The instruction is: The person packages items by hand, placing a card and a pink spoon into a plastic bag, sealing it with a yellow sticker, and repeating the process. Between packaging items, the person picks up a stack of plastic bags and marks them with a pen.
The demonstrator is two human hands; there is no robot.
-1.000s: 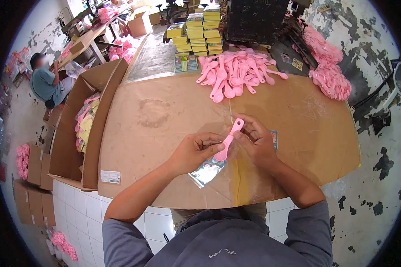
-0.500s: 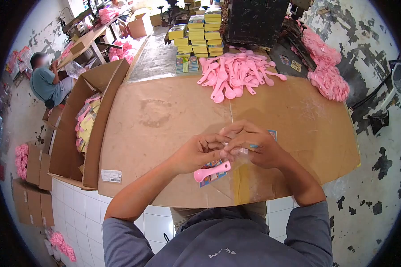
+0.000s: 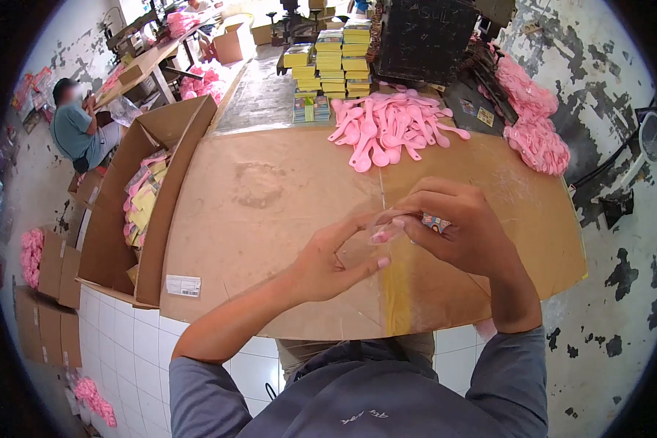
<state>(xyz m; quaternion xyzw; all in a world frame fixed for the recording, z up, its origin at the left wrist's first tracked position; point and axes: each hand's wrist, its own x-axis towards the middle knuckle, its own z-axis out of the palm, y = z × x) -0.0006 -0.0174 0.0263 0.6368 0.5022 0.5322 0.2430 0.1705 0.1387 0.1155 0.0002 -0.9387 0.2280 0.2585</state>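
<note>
My right hand (image 3: pixel 452 223) pinches a small clear plastic bag (image 3: pixel 385 225) over the middle of the cardboard-covered table. Something pink shows through the lower part of the bag. My left hand (image 3: pixel 336 259) faces it from the left, thumb and fingers spread apart, with its fingertips at the bag's edge. Partly hidden behind the fingers of my right hand is a colourful printed card (image 3: pixel 436 223). A heap of pink measuring spoons (image 3: pixel 390 128) lies beyond both hands at the table's far side.
A long open carton (image 3: pixel 175 212) with spoons and yellow packs stands along the left edge. Stacks of yellow-edged cards (image 3: pixel 343 58) rise behind the heap. Pink bundles (image 3: pixel 536 139) sit at the right. Another person (image 3: pixel 80 135) sits at far left.
The pink spoon and card in front of my left hand are gone from that spot. My hands have parted; the left has opened, and the right has moved right and up with the bag.
</note>
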